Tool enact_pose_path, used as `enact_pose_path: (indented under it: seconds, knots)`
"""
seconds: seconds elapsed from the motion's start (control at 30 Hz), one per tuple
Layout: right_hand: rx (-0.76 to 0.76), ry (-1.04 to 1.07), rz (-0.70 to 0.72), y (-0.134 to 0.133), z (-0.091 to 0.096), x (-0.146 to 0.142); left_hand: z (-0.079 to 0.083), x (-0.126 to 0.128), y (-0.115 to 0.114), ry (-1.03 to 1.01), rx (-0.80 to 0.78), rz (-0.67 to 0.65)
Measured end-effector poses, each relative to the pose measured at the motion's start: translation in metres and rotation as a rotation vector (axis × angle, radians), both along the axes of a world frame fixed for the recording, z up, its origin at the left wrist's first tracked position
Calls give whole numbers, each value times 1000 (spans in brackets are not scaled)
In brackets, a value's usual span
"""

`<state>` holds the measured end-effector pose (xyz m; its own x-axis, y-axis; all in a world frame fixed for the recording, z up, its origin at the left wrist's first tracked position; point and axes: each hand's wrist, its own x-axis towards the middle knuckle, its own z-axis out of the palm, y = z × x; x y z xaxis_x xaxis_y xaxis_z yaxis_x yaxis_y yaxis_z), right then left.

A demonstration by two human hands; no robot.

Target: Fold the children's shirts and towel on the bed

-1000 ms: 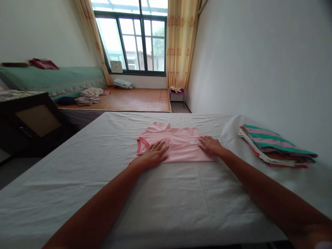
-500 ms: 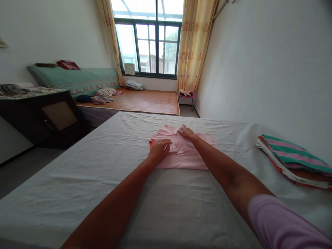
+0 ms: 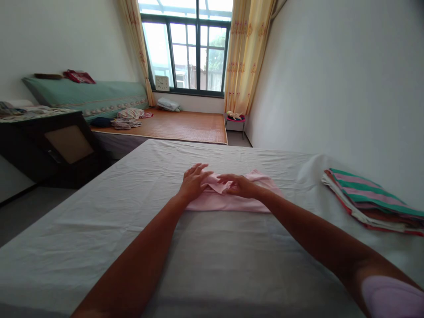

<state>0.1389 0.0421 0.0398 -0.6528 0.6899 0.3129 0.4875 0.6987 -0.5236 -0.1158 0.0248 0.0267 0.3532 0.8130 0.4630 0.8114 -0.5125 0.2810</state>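
A pale pink garment lies partly folded on the white sheet, its near edge straight and its far side bunched. Over the left end of it is my left hand, palm down with the fingers stretched out and apart. My right hand is at the middle of the garment, fingers bent toward the left and closed on a raised fold of the cloth. The fingertips of both hands are close together. Parts of the garment are hidden under the hands and the right forearm.
A stack of folded clothes, green and pink striped on top, lies at the right of the white-sheeted bed. Beyond stand a second bed with a brown mat, a dark cabinet and a small stool by the window.
My right hand has come nearer, drawing the garment's far part toward me. My left hand has shifted left and away from me, its fingers spreading. The view has turned slightly.
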Motion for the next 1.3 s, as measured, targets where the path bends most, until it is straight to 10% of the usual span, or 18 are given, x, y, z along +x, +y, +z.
enact_pose_path:
  seconds: [0.3,0.57,0.77,0.97,1.3]
  knots:
    - [-11,-398,-723,61,-14,122,-6,-15,7,118,-192,-29]
    - [-120,-194,-723,59,-13,126,5,-15,6,-1,-79,105]
    - [-104,237,-645,36,9,170,52,-15,-14,-248,-80,-149]
    - [-307,-46,-365,-16,-9,195,50,-23,-16,37,-522,-390]
    - [-53,-28,-325,-35,-25,195,47,-34,-8,136,-596,-412]
